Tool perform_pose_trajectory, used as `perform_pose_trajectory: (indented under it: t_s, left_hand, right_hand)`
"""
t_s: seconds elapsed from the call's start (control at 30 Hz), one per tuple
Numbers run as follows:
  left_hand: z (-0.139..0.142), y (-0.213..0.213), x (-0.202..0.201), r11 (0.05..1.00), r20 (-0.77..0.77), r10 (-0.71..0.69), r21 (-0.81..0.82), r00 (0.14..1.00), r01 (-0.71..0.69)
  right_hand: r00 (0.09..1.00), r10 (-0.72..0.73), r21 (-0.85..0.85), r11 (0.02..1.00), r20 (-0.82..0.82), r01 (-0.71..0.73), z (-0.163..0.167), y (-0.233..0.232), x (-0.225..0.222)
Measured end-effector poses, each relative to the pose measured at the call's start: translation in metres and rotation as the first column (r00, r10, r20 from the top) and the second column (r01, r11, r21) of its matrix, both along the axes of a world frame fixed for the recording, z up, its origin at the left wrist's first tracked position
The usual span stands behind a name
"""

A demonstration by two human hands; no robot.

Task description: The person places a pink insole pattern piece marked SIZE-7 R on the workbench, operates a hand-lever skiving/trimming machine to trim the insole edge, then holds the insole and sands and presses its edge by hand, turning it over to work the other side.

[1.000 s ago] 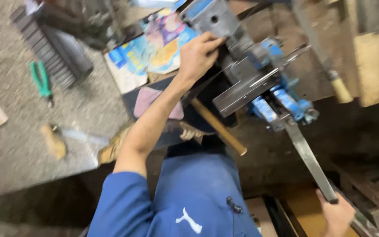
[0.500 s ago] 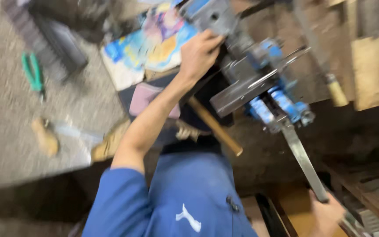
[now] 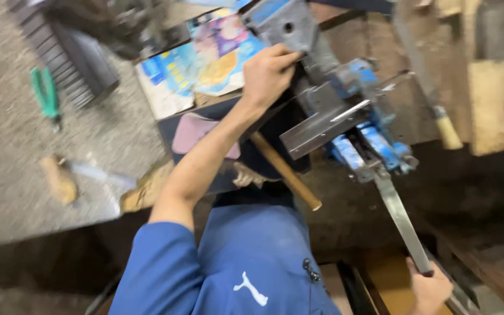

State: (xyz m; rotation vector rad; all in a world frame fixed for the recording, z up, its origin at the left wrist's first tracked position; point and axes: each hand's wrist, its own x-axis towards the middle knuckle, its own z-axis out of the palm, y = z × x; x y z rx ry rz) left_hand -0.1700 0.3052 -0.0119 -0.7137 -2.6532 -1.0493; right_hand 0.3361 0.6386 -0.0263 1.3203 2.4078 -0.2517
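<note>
Under our left hand sits the grey steel block at the top of a blue bench vise, and our fingers are curled over its edge, pressing down on it. Just right of that hand, a length of steel angle lies clamped crosswise between the vise's jaws. Our right hand, low and far from the other, is clenched around the end of the long flat vise handle that runs up to the blue screw.

We judge the step in hand to be working the vise: one hand steadies the top, the other is set to swing the lever. The next move calls for a firm pull on that handle while the left hand keeps the block from shifting; the picture is too blurred to tell whether the jaws are fully tight.

Below our left wrist a wooden hammer handle slants across the bench edge. Well left of the forearm, green pliers lie on the grey floor.
</note>
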Motion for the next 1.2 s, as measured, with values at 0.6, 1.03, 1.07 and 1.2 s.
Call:
perform_pose_trajectory:
  t_s: [0.6,1.03,1.07,1.2]
  left_hand:
    - [0.003,0.009,0.0,0.998,-0.07,0.052,0.042,0.996,-0.049]
    - [0.023,-0.015,-0.048,0.917,-0.264,-0.39,-0.02,0.882,0.399]
    - [0.025,-0.016,-0.05,0.92,-0.268,-0.385,-0.032,0.883,0.391]
    - [0.033,-0.018,-0.047,0.905,-0.259,-0.413,-0.01,0.873,0.425]
  right_hand:
    - [0.918,-0.058,-0.618,0.756,-0.393,-0.217,0.015,0.038,0.007]
    - [0.976,-0.149,-0.174,0.977,-0.162,0.12,0.019,0.008,0.01]
    - [0.947,-0.233,-0.278,0.946,-0.222,0.168,0.019,0.007,0.013]
    - [0.975,-0.171,-0.047,0.985,-0.143,0.166,0.018,-0.003,0.018]
